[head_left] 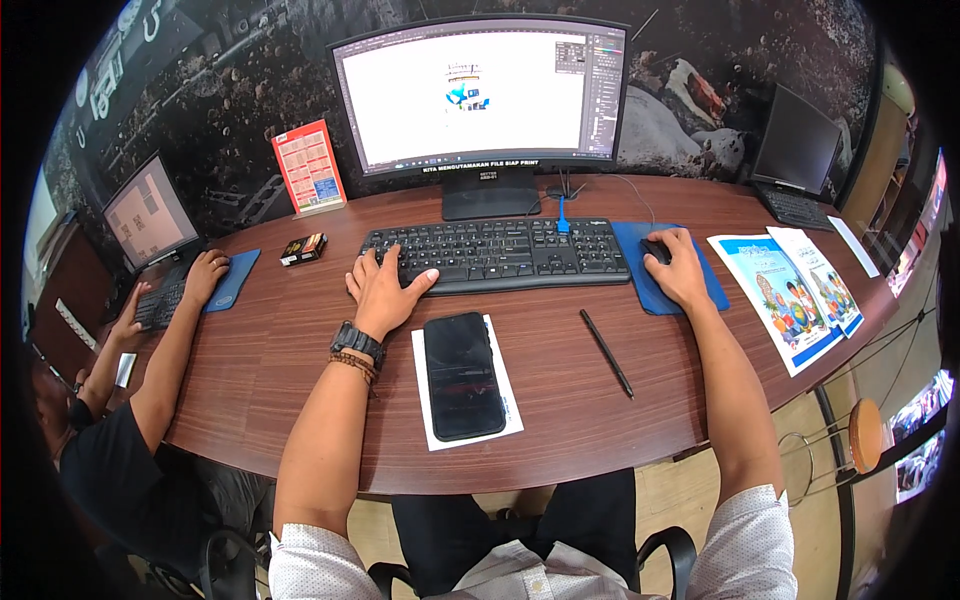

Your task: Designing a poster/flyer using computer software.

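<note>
My left hand [383, 296] rests on the left end of a black keyboard [500, 255], fingers spread over the keys and holding nothing. A black watch [357, 343] and a beaded bracelet circle that wrist. At the keyboard's right, my right hand [685, 272] curls over a black computer mouse [657, 251] on a blue mouse pad [652, 298]. Behind the keyboard stands a wide monitor [530, 110] showing a small blue design on a white page. Nearer me, a black phone [464, 375] lies face up on a white sheet [430, 432]. A black pen [607, 354] lies to its right.
Printed booklets [780, 295] lie at the right, before a dark laptop [800, 150]. A red and white calendar [308, 165] and a small box [303, 249] stand left of the monitor. Further left, a co-worker [130, 460] uses another laptop [152, 215]. A stool [865, 436] stands beyond the desk's right edge.
</note>
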Tool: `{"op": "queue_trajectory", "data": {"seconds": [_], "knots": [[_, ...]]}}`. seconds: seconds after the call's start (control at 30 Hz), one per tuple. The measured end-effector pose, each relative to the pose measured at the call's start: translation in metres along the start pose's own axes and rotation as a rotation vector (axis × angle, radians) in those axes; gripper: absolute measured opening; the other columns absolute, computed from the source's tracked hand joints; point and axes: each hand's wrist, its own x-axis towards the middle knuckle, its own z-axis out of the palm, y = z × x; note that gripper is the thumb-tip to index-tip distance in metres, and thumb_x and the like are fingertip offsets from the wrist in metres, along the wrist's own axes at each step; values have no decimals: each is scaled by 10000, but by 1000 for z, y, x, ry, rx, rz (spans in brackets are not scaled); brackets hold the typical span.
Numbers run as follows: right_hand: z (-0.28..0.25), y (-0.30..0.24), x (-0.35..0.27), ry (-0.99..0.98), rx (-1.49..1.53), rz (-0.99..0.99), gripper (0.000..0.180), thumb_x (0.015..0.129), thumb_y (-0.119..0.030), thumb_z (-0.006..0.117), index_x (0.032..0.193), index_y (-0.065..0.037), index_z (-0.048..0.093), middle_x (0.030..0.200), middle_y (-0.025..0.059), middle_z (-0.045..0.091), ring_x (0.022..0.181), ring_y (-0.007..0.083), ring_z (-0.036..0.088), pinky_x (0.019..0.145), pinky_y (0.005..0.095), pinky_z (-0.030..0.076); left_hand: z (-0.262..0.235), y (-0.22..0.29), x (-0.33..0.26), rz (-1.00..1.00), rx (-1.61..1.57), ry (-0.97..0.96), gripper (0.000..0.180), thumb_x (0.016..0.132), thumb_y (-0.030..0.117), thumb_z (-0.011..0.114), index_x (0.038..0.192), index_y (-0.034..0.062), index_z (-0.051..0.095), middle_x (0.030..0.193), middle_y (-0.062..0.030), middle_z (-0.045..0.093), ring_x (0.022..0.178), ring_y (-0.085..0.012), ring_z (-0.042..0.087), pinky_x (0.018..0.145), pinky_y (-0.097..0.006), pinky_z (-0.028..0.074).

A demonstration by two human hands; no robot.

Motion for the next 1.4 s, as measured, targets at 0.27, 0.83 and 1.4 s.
{"op": "queue_trajectory", "data": {"seconds": [0.27,0.83,1.4], "knots": [[-1,-1,-1,-6,-18,17,370,804,-236,690,1140,-86,648,1177,128,561,1133,337,566,961,425,471,-1,1,0,7,-7,-1,874,846,663,634,1428,30,475,1483,-347,318,1423,-475,220,1144,-628,91],[0,2,0,6,4,-22,364,802,-226,691,1133,-81,653,1150,143,569,1100,346,575,951,426,474,1,-1,0,15,-8,6,871,846,664,636,1422,29,485,1477,-349,325,1420,-476,220,1139,-618,102],[3,7,1,9,0,-32,424,797,-227,686,1187,-64,642,1170,152,570,1123,345,569,968,426,467,1,0,0,9,-12,-10,882,846,678,624,1428,32,477,1485,-345,313,1435,-473,196,1141,-636,83]]}}
